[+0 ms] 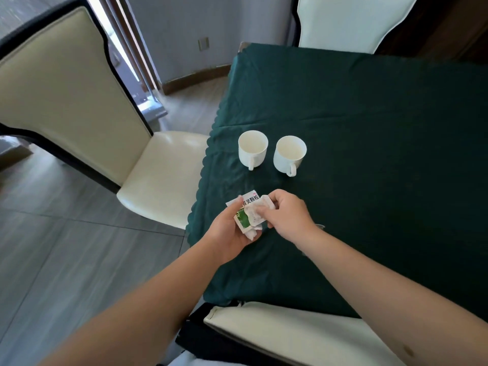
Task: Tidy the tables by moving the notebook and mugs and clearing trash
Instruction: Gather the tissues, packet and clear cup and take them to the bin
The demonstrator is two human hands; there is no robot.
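Observation:
Two white mugs stand side by side on the dark green tablecloth (pixel 369 128), the left mug (pixel 252 147) and the right mug (pixel 288 153), both upright with handles turned toward me. Over the table's near left corner my left hand (pixel 228 229) holds a bundle of trash: green-and-white sachet wrappers (pixel 247 215) and crumpled white paper. My right hand (pixel 286 212) pinches a white wrapper (pixel 265 203) at the top of that same bundle. No notebook is in view.
A cream chair with dark trim (pixel 163 167) stands at the table's left side, another (pixel 351 19) at the far end, and a third chair's back (pixel 290 331) is right below me. Grey tiled floor (pixel 66 247) lies to the left.

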